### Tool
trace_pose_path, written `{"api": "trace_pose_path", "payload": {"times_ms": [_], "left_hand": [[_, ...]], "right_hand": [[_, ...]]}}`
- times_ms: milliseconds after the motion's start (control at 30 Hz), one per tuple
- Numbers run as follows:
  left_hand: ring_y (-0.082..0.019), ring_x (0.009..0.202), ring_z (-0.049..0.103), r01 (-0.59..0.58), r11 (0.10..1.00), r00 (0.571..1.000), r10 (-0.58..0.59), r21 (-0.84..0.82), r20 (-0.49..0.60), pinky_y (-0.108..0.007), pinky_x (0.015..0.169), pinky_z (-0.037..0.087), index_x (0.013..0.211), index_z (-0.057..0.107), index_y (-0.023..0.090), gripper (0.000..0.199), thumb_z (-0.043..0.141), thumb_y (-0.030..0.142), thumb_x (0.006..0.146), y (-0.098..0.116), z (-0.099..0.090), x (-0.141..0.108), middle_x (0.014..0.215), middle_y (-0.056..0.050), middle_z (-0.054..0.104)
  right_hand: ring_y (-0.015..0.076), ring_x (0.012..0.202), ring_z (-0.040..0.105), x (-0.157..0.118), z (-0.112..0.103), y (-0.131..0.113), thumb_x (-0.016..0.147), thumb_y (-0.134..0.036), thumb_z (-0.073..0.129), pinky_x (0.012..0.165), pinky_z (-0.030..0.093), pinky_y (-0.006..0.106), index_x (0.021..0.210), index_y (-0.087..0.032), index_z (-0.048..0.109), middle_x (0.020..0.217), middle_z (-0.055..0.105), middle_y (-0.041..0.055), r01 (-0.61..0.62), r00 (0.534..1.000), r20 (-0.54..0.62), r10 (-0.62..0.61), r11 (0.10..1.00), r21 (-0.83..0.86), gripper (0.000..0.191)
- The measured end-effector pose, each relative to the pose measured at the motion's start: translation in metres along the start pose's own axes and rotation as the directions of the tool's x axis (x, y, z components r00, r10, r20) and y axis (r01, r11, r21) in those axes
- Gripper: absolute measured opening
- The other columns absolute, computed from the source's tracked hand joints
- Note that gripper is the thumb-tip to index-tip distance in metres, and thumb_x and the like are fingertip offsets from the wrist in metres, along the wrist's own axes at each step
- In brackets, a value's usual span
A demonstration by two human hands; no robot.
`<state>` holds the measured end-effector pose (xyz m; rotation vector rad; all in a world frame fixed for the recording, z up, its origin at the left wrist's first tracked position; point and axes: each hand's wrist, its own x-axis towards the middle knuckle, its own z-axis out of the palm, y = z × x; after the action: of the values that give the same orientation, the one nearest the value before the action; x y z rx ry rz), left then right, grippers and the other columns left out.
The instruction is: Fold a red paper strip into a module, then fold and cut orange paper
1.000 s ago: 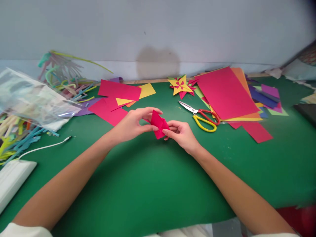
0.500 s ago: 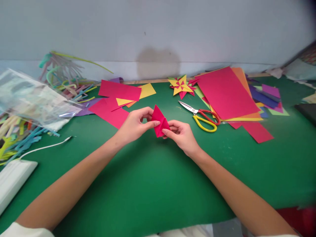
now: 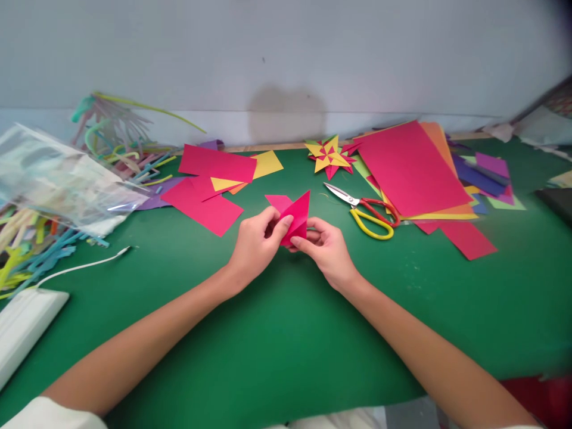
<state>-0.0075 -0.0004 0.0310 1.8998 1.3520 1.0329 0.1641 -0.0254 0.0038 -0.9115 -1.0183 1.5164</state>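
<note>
A folded red paper piece (image 3: 298, 215) is held up over the green table (image 3: 277, 345), with one pointed flap standing up and another pointing to the upper left. My left hand (image 3: 259, 243) pinches its left side between thumb and fingers. On the lower right, my right hand (image 3: 325, 249) grips the same piece, thumb in front. The fingertips behind the paper are partly hidden. Beyond my right hand lie scissors (image 3: 366, 210) with red and yellow handles and a yellow, red and green paper star (image 3: 329, 156).
Red sheets (image 3: 411, 173) are stacked at the back right. Loose red and yellow papers (image 3: 218, 164) lie back left. Further left are a clear plastic bag (image 3: 58, 179), coloured strips (image 3: 27, 244), a white cable (image 3: 84, 268) and a white box-shaped object (image 3: 29, 333).
My left hand has moved right and turned, closer to my right hand. The red paper now shows a flap raised to the right and another out to the left.
</note>
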Motion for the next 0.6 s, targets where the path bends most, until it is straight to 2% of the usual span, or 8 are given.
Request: {"api": "trace_pose_path", "payload": {"times_ms": [133, 267, 367, 467, 600], "left_hand": [[-0.009, 0.055, 0.032, -0.012, 1.000, 0.999, 0.012, 0.002, -0.031, -0.028, 0.054, 0.025, 0.066, 0.039, 0.018, 0.049, 0.055, 0.045, 0.104, -0.003, 0.004, -0.005, 0.057, 0.006, 0.035], [-0.009, 0.055, 0.029, -0.035, 0.999, 0.998, 0.033, -0.029, -0.046, -0.028, 0.054, 0.024, 0.065, 0.034, 0.019, 0.052, 0.058, 0.045, 0.103, -0.005, 0.009, -0.009, 0.057, 0.006, 0.031], [-0.010, 0.056, 0.031, -0.007, 0.989, 0.999, 0.012, -0.147, 0.032, -0.028, 0.054, 0.026, 0.067, 0.037, 0.019, 0.050, 0.052, 0.047, 0.106, -0.006, 0.010, -0.010, 0.059, 0.006, 0.034], [-0.011, 0.059, 0.041, 0.062, 0.954, 0.991, -0.024, -0.294, 0.129, -0.028, 0.058, 0.032, 0.072, 0.046, 0.020, 0.047, 0.041, 0.047, 0.110, -0.007, 0.010, -0.011, 0.064, 0.004, 0.044], [-0.012, 0.063, 0.045, 0.111, 0.931, 0.977, -0.038, -0.348, 0.210, -0.028, 0.063, 0.036, 0.081, 0.053, 0.020, 0.039, 0.044, 0.045, 0.109, -0.010, 0.010, -0.011, 0.069, 0.003, 0.050]], "right_hand": [[0.0197, 0.080, 0.077, -0.002, 0.002, -0.002, 0.079, -0.040, 0.090, 0.083, 0.065, 0.037, 0.106, -0.022, 0.075, 0.089, 0.079, 0.0021, 0.035, 0.999, 0.023, -0.034, 0.999, -0.038, 0.036], [0.0198, 0.078, 0.076, -0.004, 0.007, -0.003, 0.084, -0.044, 0.085, 0.075, 0.066, 0.035, 0.105, -0.022, 0.076, 0.090, 0.079, 0.0029, 0.022, 1.000, 0.004, -0.022, 0.998, -0.056, 0.032], [0.0190, 0.071, 0.075, -0.004, 0.007, -0.004, 0.084, -0.047, 0.083, 0.069, 0.066, 0.034, 0.103, -0.021, 0.078, 0.087, 0.079, 0.0037, 0.009, 0.999, -0.038, -0.011, 0.999, -0.041, 0.033], [0.0185, 0.067, 0.074, -0.001, 0.004, -0.005, 0.082, -0.048, 0.085, 0.067, 0.066, 0.033, 0.100, -0.019, 0.078, 0.083, 0.079, 0.0042, -0.012, 0.995, -0.097, 0.011, 1.000, -0.015, 0.035], [0.0175, 0.065, 0.073, 0.003, -0.004, -0.006, 0.081, -0.048, 0.086, 0.065, 0.065, 0.031, 0.098, -0.018, 0.078, 0.079, 0.079, 0.0040, -0.009, 0.989, -0.147, 0.008, 1.000, -0.007, 0.035]]}}
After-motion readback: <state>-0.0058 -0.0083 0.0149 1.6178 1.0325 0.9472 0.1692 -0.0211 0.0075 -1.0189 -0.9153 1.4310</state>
